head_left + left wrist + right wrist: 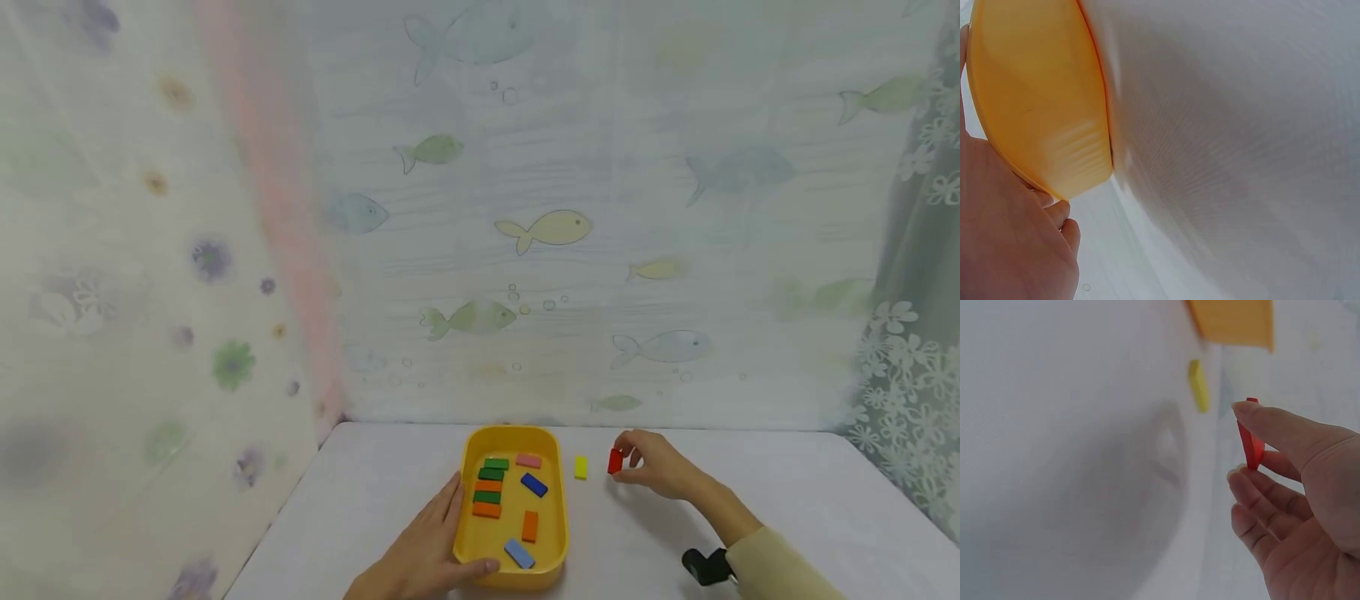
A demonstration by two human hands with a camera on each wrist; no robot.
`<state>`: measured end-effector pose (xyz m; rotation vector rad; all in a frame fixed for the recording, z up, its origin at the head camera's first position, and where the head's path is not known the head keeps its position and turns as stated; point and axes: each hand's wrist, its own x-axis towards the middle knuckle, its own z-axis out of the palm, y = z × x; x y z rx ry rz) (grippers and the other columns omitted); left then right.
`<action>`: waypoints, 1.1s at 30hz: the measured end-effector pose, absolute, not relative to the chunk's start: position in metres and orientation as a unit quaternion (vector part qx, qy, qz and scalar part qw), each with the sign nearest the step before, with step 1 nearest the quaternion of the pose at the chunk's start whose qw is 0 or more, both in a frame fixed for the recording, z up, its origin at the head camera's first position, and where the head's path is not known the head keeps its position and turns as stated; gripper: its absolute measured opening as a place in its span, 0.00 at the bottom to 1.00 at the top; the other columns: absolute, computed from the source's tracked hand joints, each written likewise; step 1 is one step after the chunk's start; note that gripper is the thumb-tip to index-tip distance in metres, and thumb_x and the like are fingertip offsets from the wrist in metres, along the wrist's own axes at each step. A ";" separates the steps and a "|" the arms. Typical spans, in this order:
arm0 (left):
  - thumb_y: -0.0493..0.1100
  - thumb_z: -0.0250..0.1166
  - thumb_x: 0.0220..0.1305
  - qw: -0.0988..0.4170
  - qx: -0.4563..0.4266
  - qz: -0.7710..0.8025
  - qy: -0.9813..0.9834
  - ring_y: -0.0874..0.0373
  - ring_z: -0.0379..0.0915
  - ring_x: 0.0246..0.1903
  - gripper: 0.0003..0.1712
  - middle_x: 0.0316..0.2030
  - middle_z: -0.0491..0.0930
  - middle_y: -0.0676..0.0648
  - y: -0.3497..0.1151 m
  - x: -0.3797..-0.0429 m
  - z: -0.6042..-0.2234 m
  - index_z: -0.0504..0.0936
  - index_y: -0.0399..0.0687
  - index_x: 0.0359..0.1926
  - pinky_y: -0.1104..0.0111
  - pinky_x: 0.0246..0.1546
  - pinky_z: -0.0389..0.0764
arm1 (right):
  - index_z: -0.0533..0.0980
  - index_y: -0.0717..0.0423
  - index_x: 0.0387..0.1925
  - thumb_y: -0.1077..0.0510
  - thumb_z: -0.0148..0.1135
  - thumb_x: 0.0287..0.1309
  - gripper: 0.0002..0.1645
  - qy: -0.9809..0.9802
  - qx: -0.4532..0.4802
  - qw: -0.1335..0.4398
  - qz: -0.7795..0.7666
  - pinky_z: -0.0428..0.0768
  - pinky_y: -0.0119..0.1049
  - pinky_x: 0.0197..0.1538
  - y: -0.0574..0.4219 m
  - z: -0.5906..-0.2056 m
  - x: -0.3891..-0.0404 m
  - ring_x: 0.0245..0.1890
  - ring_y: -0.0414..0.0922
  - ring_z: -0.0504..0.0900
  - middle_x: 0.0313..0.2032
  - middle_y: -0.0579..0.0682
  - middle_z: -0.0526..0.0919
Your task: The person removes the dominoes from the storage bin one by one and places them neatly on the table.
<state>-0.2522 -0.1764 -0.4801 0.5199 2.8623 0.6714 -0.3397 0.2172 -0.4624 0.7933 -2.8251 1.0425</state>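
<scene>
A yellow tray (558, 533) lies on the white table, its side wall (1047, 94) filling much of the left wrist view. My left hand (429, 537) holds it at the near left corner, fingers along the left side and thumb over the near rim. Between thumb and fingertips, my right hand (660, 468) pinches a small red block (1251, 445) above the table, right of the tray. A yellow block (581, 467) stands on the table between the tray and the red block. Inside the tray are several flat blocks, among them a blue block (534, 485) and a pink block (528, 461).
Green and orange blocks line the tray's left part; a lone orange block (530, 527) and a light blue block (519, 553) lie nearer me. A black object (705, 567) shows beside my right sleeve. Behind the table (375, 475) hangs a fish-patterned curtain (555, 125).
</scene>
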 end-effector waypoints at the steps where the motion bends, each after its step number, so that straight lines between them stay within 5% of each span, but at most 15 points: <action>1: 0.83 0.56 0.57 0.077 0.176 0.223 0.956 0.44 0.43 0.79 0.70 0.82 0.40 0.43 -0.176 -0.252 -0.480 0.43 0.40 0.82 0.40 0.74 0.55 | 0.78 0.62 0.44 0.59 0.77 0.54 0.20 -0.911 0.247 0.010 0.331 0.78 0.33 0.37 0.218 -0.466 -0.342 0.37 0.47 0.77 0.38 0.48 0.81; 18: 0.83 0.56 0.57 0.076 0.173 0.219 0.957 0.43 0.46 0.79 0.70 0.82 0.40 0.43 -0.174 -0.251 -0.480 0.43 0.42 0.82 0.40 0.73 0.57 | 0.78 0.64 0.44 0.63 0.78 0.52 0.20 -0.927 0.184 -0.022 0.327 0.78 0.33 0.37 0.210 -0.491 -0.360 0.33 0.44 0.74 0.35 0.50 0.79; 33: 0.82 0.56 0.58 0.065 0.182 0.221 0.956 0.43 0.46 0.78 0.70 0.82 0.40 0.41 -0.177 -0.249 -0.480 0.42 0.41 0.82 0.41 0.73 0.57 | 0.77 0.64 0.52 0.58 0.78 0.54 0.27 -0.933 0.184 -0.025 0.309 0.82 0.39 0.42 0.210 -0.477 -0.347 0.38 0.48 0.76 0.44 0.55 0.78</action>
